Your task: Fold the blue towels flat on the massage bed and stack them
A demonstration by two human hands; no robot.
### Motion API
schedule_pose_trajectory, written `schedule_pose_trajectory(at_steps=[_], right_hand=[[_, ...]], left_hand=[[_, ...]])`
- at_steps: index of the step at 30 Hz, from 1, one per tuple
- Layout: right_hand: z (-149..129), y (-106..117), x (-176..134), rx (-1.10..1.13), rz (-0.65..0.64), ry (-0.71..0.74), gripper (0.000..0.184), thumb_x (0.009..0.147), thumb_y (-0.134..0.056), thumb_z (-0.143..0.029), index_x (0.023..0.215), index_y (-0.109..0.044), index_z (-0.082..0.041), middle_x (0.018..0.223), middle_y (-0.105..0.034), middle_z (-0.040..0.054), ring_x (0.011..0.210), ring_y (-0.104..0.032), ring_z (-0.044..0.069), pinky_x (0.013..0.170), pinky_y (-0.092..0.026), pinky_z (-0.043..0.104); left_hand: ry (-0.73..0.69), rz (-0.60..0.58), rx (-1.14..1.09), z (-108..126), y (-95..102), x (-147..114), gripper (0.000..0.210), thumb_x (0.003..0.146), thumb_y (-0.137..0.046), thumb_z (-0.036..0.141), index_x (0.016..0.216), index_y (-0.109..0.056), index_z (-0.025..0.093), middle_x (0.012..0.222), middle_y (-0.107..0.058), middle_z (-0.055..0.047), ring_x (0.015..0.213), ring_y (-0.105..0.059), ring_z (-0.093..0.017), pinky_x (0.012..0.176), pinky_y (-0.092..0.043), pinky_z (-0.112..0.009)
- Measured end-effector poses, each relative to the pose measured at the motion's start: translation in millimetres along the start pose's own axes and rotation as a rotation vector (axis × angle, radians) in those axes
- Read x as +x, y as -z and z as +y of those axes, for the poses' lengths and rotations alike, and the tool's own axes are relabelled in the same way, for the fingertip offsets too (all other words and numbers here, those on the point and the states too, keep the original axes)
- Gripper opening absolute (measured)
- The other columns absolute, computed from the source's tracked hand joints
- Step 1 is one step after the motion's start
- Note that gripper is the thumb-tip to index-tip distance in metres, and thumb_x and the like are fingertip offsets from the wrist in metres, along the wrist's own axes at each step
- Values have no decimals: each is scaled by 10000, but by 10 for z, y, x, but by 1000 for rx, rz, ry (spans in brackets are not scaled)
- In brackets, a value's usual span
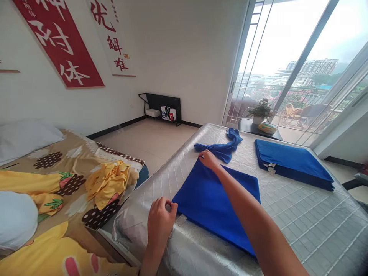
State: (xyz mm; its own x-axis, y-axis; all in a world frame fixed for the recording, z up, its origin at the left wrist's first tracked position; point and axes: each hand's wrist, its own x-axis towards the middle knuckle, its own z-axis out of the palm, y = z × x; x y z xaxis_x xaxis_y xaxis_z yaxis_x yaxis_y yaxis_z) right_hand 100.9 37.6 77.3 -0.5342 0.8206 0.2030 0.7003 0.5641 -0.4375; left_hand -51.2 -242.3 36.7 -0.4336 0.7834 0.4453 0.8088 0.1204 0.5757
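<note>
A blue cloth [207, 199] lies spread in a flat rectangle on the silver-covered mattress [304, 226]. My left hand [161, 216] pinches its near left corner between thumb and finger. At the far left corner, my right hand [209, 159] grips the edge with closed fingers, and my right forearm crosses over the cloth. A white tag [181, 220] sticks out from the near edge, close to my left hand. Just beyond my right hand lies a crumpled blue cloth [222, 146]. To the right is a neat stack of folded blue cloths [293, 161] with white tags at its left corner.
A bed [77, 153] on the left holds rumpled yellow cloths [110, 182] and a white pillow [28, 140]. A low black shelf [163, 101] stands against the wall. By the sliding glass doors is a small table [274, 134] with a potted plant [261, 111].
</note>
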Motion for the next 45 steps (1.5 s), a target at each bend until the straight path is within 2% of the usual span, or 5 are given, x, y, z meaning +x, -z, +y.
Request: schedule_pose_trajectory(at_steps=[6,13,23,34,45], right_hand=[[93,-325,5,-85,7,-136,281,973,-493,-242,1142,-714,-200,1257,-651,129,1176,-565,291,1016,-416,402],[34,-221,-103,-52,30,-91,250,970,-489,-216,1083,-705,-158,1166,-706,154,1133,-614,293,971,-442,384],[152,720,-1007,311,363,146,238,947,-556,-355,1072,-726,-246,1068,-765,44,959,-704,212,902,-534,365],[14,1297,-1625,354,371,262,258,968,-564,-405,1123,-753,-321,1073,-736,41,977,-689,220,673,-579,303],[257,2243,-2192,417,836,146,222,903,-679,-425,1054,-770,-290,1056,-743,37,984,-693,224,908,-569,403]], left_hand=[[-130,-18,218,-7,-101,-33,157,902,-467,281,756,-516,246,783,-633,-51,791,-611,-261,784,-496,-400],[-157,-24,271,-29,-117,-25,184,906,-473,279,741,-544,237,781,-647,-54,785,-618,-250,772,-497,-380],[-174,-63,216,-68,-142,3,321,895,-477,305,1127,-674,202,1133,-722,-102,1046,-650,-302,945,-500,-441],[-35,-131,-79,-4,-20,22,327,909,-480,508,934,-712,278,951,-777,-33,907,-716,-264,873,-543,-393],[-374,97,-176,1168,747,612,444,846,-588,716,887,-760,308,866,-775,16,808,-726,-232,822,-565,-352]])
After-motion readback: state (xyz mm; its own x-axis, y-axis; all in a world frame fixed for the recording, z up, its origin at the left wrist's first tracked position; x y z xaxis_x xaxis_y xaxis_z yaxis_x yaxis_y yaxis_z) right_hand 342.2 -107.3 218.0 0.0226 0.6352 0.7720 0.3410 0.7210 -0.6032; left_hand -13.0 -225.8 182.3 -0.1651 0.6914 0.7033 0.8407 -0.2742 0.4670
